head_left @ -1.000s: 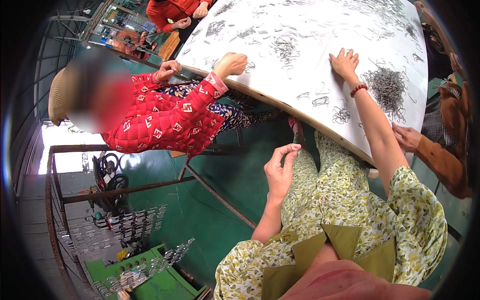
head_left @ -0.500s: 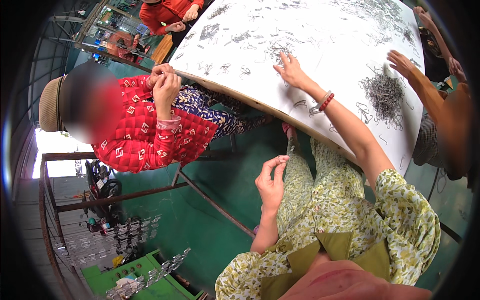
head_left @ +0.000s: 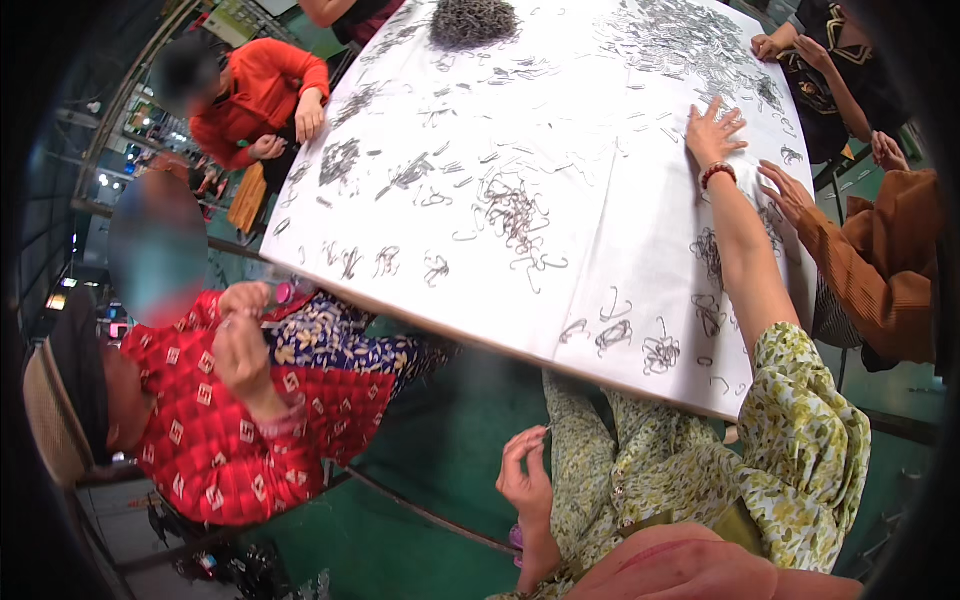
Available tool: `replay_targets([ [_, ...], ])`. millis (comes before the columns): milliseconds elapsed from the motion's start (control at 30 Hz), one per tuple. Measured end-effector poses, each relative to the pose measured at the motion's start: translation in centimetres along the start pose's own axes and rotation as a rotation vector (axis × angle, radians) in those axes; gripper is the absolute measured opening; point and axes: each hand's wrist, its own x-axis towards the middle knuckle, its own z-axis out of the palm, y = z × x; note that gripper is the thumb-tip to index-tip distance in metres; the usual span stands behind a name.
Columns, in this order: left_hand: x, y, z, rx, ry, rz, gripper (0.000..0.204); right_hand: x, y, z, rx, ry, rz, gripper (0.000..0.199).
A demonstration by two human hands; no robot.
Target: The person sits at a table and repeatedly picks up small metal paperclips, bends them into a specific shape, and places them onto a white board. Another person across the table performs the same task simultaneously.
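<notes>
My right hand (head_left: 714, 132), with a red bead bracelet at the wrist, reaches far over the white table (head_left: 575, 290). Its fingers are spread with the palm down, just short of a broad scatter of small metal pieces (head_left: 680, 45). Close to my body, off the table's near edge, my left hand (head_left: 526, 478) is closed in a pinch. Something tiny and thin may show at its fingertips, too small to name. Loose bent wire hooks (head_left: 508, 212) lie mid-table. Smaller clusters of hooks (head_left: 661, 352) sit near the front edge, and my right forearm partly hides others.
A dense dark heap of metal pieces (head_left: 472, 20) sits at the far side. A person in red (head_left: 240, 400) is on my left, one in orange-red (head_left: 265, 85) beyond. A brown-sleeved arm (head_left: 860, 260) reaches in close beside my right arm. Someone in black (head_left: 825, 80) is farther back.
The view has shifted, showing more of the table's far side. My right hand has reached farther out to the right, away from the mid-table hooks. My left hand stays pinched near my body.
</notes>
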Motion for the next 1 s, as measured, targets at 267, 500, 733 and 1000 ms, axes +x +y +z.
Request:
replay_targets([
  [267, 4.3, -3.8, -1.3, 0.088, 0.084, -0.105, 0.011, 12.5, 5.1, 6.7, 0.084, -0.037, 0.119, 0.067],
  [500, 2.7, -8.1, 0.6, -0.249, 0.102, -0.196, 0.012, 13.9, 1.2, 5.1, 0.035, -0.140, -0.307, 0.054],
  [733, 2.8, -3.7, 2.4, -0.085, 0.042, -0.261, 0.011, 7.4, -3.0, 4.1, 0.338, -0.193, -0.818, 0.037],
  [1000, -1.1, -0.3, 2.1, -0.180, 0.115, -0.050, 0.014, -7.5, -5.3, 0.7, 0.560, -0.118, -0.949, 0.032],
])
